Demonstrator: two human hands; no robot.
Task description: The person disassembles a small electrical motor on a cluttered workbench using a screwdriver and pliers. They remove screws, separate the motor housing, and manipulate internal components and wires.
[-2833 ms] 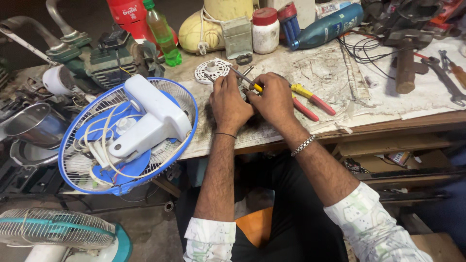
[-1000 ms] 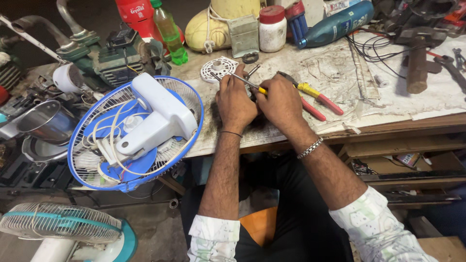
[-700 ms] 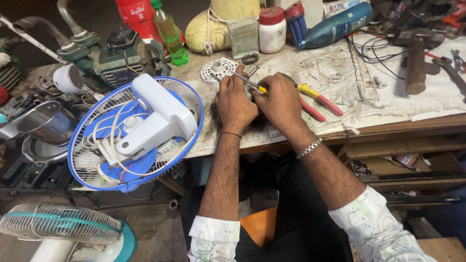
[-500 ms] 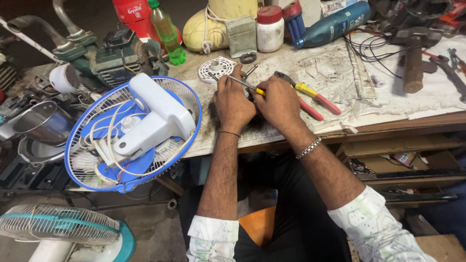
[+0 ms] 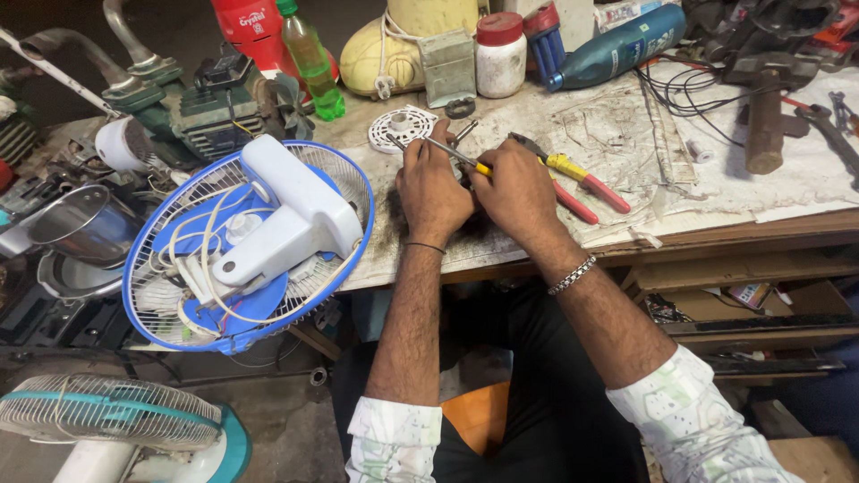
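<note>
My right hand (image 5: 517,190) grips a yellow-handled screwdriver (image 5: 447,154) whose metal shaft points up and left across my left hand. My left hand (image 5: 432,190) is closed over a small dark part on the paper-covered workbench (image 5: 626,143); the part is mostly hidden under both hands. A round white perforated cover (image 5: 400,127) lies just beyond my left hand. Red-and-yellow-handled pliers (image 5: 573,179) rest right beside my right hand.
A blue-and-white table fan (image 5: 250,241) lies face down at the bench's left end. A teal fan (image 5: 116,429) stands on the floor. Bottles, a white jar (image 5: 499,43), a blue bottle (image 5: 617,46), a hammer (image 5: 766,116) and cables crowd the back.
Both hands stay together on the small part; the screwdriver's angle shifts slightly. The view has drifted a little.
</note>
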